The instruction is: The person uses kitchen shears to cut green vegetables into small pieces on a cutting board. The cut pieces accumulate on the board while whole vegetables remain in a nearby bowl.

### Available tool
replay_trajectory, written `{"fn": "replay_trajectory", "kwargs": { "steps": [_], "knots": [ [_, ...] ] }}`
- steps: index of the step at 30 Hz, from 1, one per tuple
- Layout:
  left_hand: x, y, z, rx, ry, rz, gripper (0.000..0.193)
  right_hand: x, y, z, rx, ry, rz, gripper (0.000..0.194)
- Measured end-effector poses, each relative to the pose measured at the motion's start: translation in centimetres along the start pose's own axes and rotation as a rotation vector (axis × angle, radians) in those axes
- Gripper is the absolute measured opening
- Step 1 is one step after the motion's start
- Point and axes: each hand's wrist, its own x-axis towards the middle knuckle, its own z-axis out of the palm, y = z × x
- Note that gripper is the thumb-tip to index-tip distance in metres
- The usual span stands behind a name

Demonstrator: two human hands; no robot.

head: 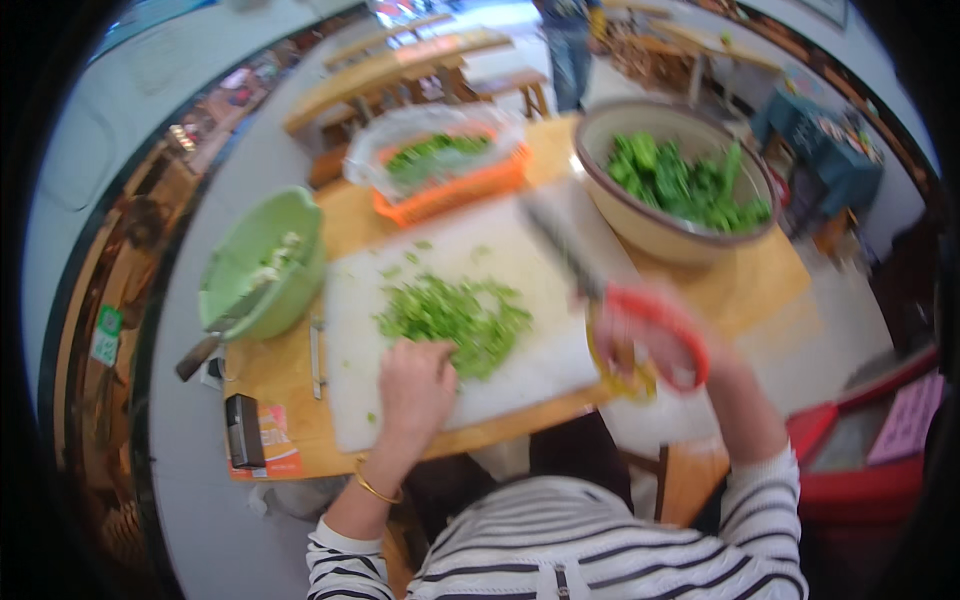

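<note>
Chopped green leaves and stalks (454,319) lie in a loose heap on the white cutting board (360,375). My left hand (416,386), with a gold-coloured bangle at its wrist, rests at the near left edge of the heap. Its fingers are curled down, and their tips are hidden, so any greens in them cannot be made out. Over the board's right edge, my right hand (637,334) grips a pair of scissors (559,244). One handle is red, the other yellow; the dark blades point up and left, blurred.
A green colander-like bowl (300,300) with a knife across it stands left. Behind the board are an orange basket (457,187) lined with plastic, holding greens, and a large bowl (630,202) of leafy greens. A black box (245,431) lies front left. A person (568,60) stands beyond.
</note>
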Motion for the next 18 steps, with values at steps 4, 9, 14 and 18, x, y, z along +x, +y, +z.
{"fn": "replay_trajectory", "kwargs": {
  "steps": [4,9,14,18],
  "knots": [
    [-0.4,0.1,-1.1,-0.192,0.027,-0.197,0.018,0.4,-4.7,-1.2,0.030,0.065,-0.020,0.036],
    [0.0,-0.3,-2.4,-0.637,0.150,-0.419,0.017,-1.8,0.3,2.1,-0.195,-0.278,0.272,0.046],
    [-0.8,1.3,-2.7,-0.608,0.341,-0.300,0.016,-1.4,0.1,5.0,-0.398,-0.461,0.348,0.046],
    [-1.3,2.7,-2.9,-0.584,0.395,-0.271,0.018,-0.5,-1.5,6.5,-0.617,-0.414,0.257,0.044]
  ]
}}
